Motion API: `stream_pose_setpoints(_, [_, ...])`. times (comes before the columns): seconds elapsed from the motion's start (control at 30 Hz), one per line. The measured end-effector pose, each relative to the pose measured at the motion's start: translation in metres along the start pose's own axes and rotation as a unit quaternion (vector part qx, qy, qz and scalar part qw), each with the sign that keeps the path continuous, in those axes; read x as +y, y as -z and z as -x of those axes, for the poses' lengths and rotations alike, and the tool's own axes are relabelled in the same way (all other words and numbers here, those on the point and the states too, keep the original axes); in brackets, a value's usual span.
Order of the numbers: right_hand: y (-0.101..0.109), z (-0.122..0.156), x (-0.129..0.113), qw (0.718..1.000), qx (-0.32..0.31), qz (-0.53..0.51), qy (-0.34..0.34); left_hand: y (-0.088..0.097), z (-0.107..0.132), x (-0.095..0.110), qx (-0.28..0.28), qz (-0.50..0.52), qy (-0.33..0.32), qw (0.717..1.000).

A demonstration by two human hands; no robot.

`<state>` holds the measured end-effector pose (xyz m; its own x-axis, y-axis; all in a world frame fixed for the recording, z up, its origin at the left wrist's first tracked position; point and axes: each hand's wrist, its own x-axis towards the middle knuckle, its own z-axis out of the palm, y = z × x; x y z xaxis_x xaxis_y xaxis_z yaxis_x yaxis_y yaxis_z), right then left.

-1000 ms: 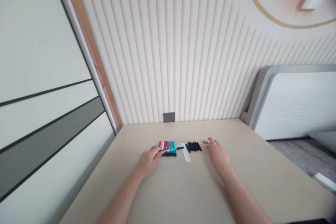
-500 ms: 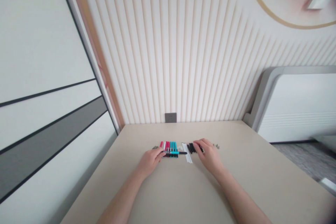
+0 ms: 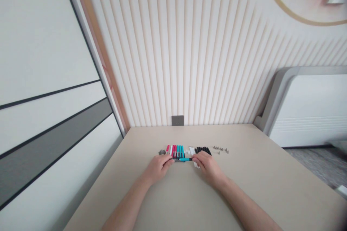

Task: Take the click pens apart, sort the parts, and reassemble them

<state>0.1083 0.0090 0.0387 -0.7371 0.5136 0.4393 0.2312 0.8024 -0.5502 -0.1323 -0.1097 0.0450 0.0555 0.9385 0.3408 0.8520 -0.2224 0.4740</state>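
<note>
**Holding a slim teal-and-black pen (image 3: 185, 159) end to end**

Left hand (image 3: 158, 168): thumb and fingers pinching the pen's left end. Right hand (image 3: 208, 166): fingertips pinching its black right end. Pen lies crosswise, nearer me than the row of red, white and teal sticks (image 3: 175, 149) on the beige tabletop (image 3: 173, 195).

Progress, my estimate: pen in hand looks nearly whole; fit at the joint, cannot tell. Work seems well short of finished: short black tubes (image 3: 203, 149), thin white strips (image 3: 192, 151) and small silvery metal pieces (image 3: 221, 149) lie loose, unused.
</note>
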Motion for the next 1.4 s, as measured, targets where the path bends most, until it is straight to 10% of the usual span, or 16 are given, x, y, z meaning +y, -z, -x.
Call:
stream_pose_setpoints(0.37, [-0.003, 0.002, -0.003, 0.996, 0.039, 0.056, 0.052, 0.003, 0.002, 0.008, -0.050, 0.125, 0.044, 0.990])
stream_pose_setpoints(0.77, [-0.007, 0.000, -0.008, 0.985, -0.090, -0.114, -0.094, 0.002, 0.001, -0.006, 0.085, 0.040, -0.049, 0.994])
stream_pose_setpoints(1.4, [0.005, -0.001, -0.012, 0.998, 0.003, -0.046, -0.042, 0.002, -0.001, 0.004, 0.021, 0.070, 0.038, 0.997])
